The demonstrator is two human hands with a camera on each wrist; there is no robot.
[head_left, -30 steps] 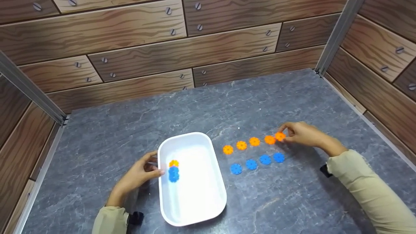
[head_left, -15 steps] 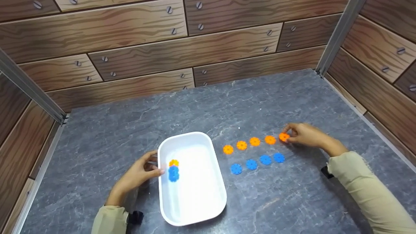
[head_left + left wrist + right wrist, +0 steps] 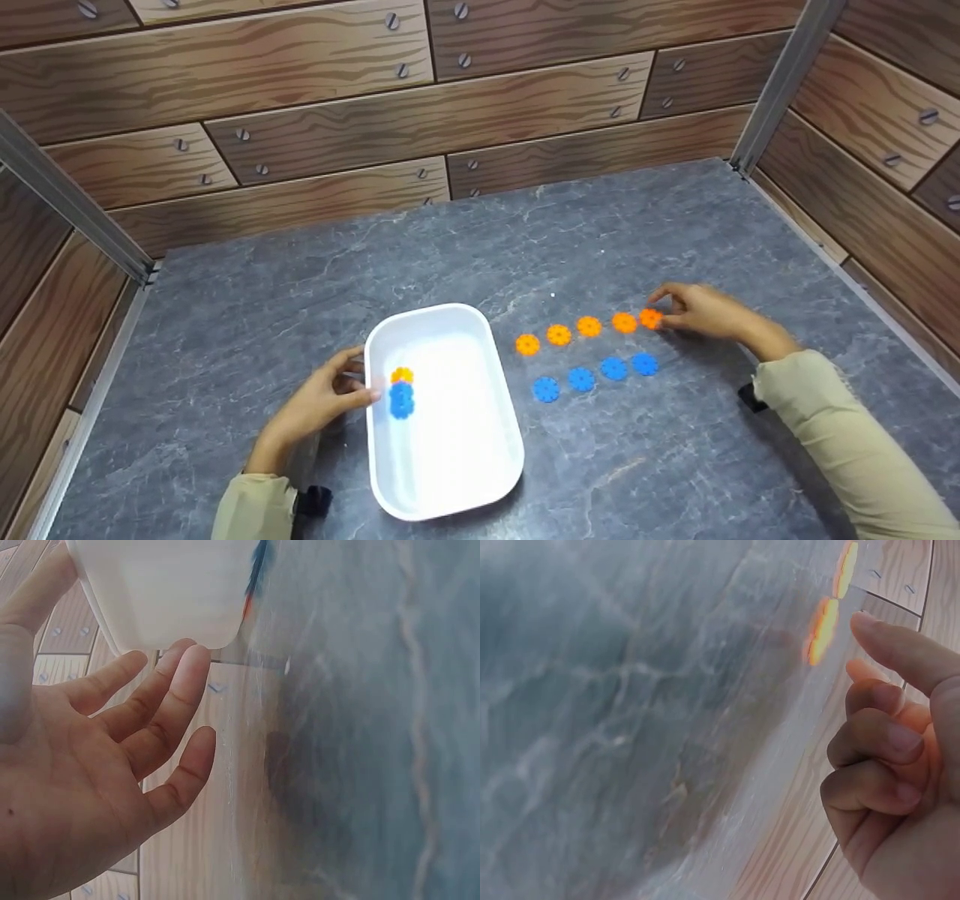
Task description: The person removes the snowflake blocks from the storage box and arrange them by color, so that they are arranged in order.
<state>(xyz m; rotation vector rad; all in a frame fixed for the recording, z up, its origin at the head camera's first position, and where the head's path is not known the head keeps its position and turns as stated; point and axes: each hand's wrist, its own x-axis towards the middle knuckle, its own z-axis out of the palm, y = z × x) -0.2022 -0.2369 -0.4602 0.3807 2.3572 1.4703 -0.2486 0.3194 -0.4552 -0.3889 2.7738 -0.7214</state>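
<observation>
On the left, my left hand [image 3: 322, 394] holds the long side of a white plastic tray [image 3: 510, 431], thumb over the rim and fingers against the outer wall. In the left wrist view, the fingers [image 3: 161, 716] are loosely bent by the tray wall [image 3: 165, 592]. My right hand [image 3: 701, 309] is at the right end of a row of orange flower-shaped discs [image 3: 589, 326]. The end orange disc [image 3: 650, 319] lies by its thumb and index finger. In the right wrist view, a gap shows between the nearest digit [image 3: 892, 649] and that orange disc [image 3: 823, 631].
A row of several blue discs [image 3: 580, 379] lies in front of the orange row. Inside the tray are an orange disc [image 3: 402, 374] and blue discs [image 3: 401, 401] close together. Wood-patterned panels [image 3: 322, 150] wall in the grey marbled tabletop [image 3: 615, 480].
The end orange disc, pinched in my right hand before, moved right, then slightly back left, and now lies beside the row with the fingers loosened. My left hand and the tray stay put.
</observation>
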